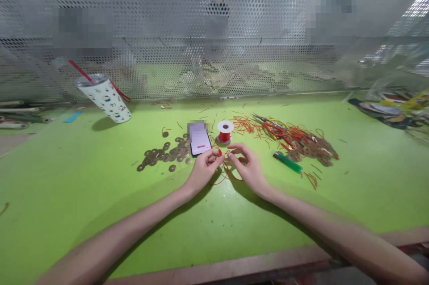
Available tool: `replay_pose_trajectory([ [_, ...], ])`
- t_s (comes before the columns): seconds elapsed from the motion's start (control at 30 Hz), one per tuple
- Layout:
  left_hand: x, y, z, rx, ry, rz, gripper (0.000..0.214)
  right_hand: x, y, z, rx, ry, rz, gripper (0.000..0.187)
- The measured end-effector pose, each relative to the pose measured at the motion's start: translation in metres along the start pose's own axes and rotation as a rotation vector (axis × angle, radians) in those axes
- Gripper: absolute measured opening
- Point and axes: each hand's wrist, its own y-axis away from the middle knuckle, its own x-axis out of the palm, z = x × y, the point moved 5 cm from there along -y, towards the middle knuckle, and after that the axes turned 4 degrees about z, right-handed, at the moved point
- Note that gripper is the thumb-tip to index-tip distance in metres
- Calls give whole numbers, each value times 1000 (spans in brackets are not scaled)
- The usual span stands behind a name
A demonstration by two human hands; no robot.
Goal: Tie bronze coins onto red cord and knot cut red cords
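Note:
My left hand (203,169) and my right hand (246,166) meet over the green table (67,186), fingers pinched together on a thin red cord (225,177) that loops down between them. A small coin seems threaded on it at the fingertips, though it is too small to be sure. A spool of red cord (225,132) stands just behind my hands. A phone (199,138) lies to its left beside a scatter of loose brass coins (166,154). A pile of coins tied with red cord (306,143) lies to the right.
Scissors (270,123) rest behind the tied pile and a green lighter (287,162) lies before it. A tilted patterned cup with a red straw (104,96) stands at back left. A perforated metal screen (214,30) walls the table's far edge. Clutter lies at far right.

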Motion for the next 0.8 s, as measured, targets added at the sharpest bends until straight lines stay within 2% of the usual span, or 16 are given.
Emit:
replay_pose_trajectory([
  [0.1,0,-1,2,19,-17,8,30,-5,1,11,-208,272,-4,9],
  [0.2,0,-2,5,34,-8,29,29,2,6,19,-488,497,140,13],
  [0.27,1,-1,6,37,1,45,27,5,9,19,-577,591,204,20],
  [0.4,0,1,6,26,6,31,26,3,5,15,-542,605,228,22],
  [0.63,3,2,5,-3,22,53,30,5,0,10,-437,511,267,9],
  [0.7,3,1,5,6,10,66,28,4,-1,8,-401,482,236,8],
  [0.8,4,1,6,16,-19,74,25,-4,-6,7,-347,427,125,6],
])
